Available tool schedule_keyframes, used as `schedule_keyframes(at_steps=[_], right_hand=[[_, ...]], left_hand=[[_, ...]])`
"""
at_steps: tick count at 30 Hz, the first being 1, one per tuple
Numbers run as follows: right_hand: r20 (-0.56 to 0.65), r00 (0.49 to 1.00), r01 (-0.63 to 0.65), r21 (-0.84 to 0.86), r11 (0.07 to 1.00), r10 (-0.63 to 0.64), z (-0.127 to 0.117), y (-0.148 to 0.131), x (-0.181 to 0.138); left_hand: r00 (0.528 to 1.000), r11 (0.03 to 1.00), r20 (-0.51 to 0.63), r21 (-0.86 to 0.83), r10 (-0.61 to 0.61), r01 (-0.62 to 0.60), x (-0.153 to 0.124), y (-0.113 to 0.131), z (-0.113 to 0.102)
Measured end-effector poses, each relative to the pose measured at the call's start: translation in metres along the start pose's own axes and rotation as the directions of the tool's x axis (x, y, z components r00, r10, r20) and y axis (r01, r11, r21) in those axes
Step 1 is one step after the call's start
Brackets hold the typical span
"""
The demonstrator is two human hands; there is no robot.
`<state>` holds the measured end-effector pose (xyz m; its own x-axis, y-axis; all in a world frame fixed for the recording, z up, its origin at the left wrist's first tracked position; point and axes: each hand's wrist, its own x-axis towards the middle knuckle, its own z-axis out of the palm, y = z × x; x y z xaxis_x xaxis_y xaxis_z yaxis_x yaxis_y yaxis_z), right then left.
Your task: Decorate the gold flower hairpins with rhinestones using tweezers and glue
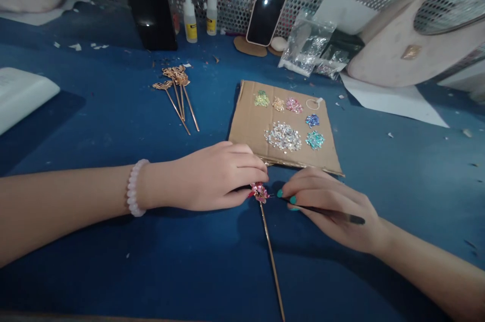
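Observation:
My left hand [212, 175] is closed on the ornate head of a hair stick [259, 192], which is set with pink and red stones. Its long gold pin points down toward the front edge of the table. Some of the head is hidden under my fingers. My right hand [333, 206] pinches a slim dark tool [341, 215], its thin tip beside the stones; whether it is tweezers or a picker pen I cannot tell. Just beyond both hands lies a cardboard sheet [246, 125] with small piles of rhinestones [283, 137] in silver, green, gold, pink, blue and teal.
Several gold hair sticks [182, 90] lie at the back left. Behind them stand two glue bottles [190, 21], a black upright object [147, 4] and a phone [271, 1]. Plastic bags [306, 44] and a pale handbag [394, 54] are at the back right. A white object [22, 95] sits far left.

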<state>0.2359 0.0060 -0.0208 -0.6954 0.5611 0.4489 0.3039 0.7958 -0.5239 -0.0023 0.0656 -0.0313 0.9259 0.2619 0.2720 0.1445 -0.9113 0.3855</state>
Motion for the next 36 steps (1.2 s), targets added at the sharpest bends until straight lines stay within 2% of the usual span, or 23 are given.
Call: schedule_keyframes(at_steps=[11, 17, 36], right_hand=[[-0.045, 0.999, -0.032, -0.038, 0.999, 0.030, -0.0024, -0.0013, -0.0019], [0.007, 1.000, -0.013, -0.029, 1.000, 0.013, -0.0006, -0.0014, -0.0026], [-0.022, 0.999, -0.049, -0.060, 0.997, 0.048, -0.0002, -0.0045, -0.0002]], left_hand=[[1.000, 1.000, 0.005, -0.002, 0.006, -0.006, -0.0009, 0.0004, 0.0005], [1.000, 1.000, 0.013, -0.006, 0.002, -0.002, -0.0002, 0.0009, -0.0004], [1.000, 1.000, 0.017, 0.010, 0.003, -0.003, -0.0005, 0.0002, 0.0003]])
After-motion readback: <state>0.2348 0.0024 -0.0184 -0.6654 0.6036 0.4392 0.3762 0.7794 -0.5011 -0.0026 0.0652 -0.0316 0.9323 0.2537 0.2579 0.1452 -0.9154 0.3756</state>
